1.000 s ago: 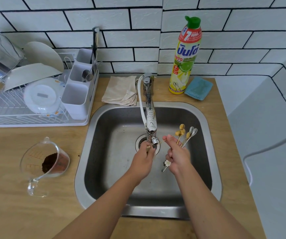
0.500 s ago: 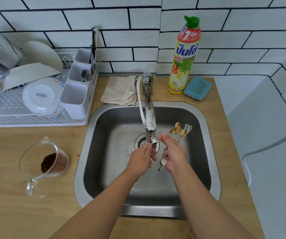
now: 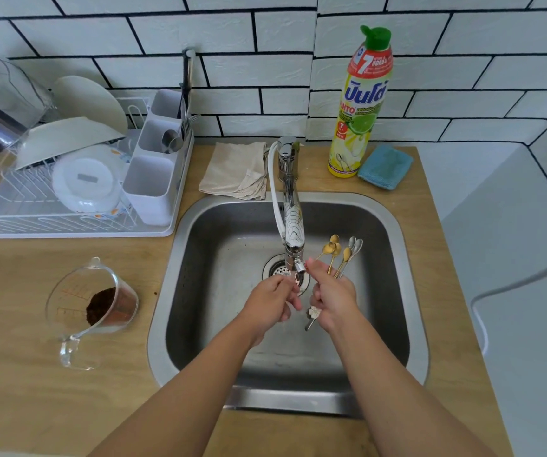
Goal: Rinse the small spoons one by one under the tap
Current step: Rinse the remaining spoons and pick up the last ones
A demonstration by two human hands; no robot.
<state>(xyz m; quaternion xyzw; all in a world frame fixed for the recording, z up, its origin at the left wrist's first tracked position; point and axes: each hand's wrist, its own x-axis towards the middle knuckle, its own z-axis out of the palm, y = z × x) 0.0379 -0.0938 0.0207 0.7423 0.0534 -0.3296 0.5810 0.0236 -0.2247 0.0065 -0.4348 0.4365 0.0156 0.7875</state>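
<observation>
A: We have the bundle of small spoons (image 3: 341, 255) gripped in our right hand (image 3: 333, 296), bowls fanned up over the sink (image 3: 394, 291), flower-ended handles poking out below the palm

B: And our left hand (image 3: 273, 305) is curled just under the tap (image 3: 293, 225) spout, fingers pinched together. There may be one spoon between them, but we cannot tell; it is hidden

A: Then we'd best keep that one right beneath the spout and turn it so both faces of the bowl get water, holding the bundle off to the side so rinsed and unrinsed don't mix

B: Agreed, and stay over the basin so a slip lands there, not down near the drain (image 3: 277, 268)

A: Around us, a wooden bench (image 3: 18, 324) carries a dish rack (image 3: 67, 192), a measuring jug (image 3: 94, 301) of brown grounds, a folded cloth (image 3: 235, 171), a dish soap bottle (image 3: 361, 103) and a blue sponge (image 3: 384, 166), with white tiled wall behind
</observation>
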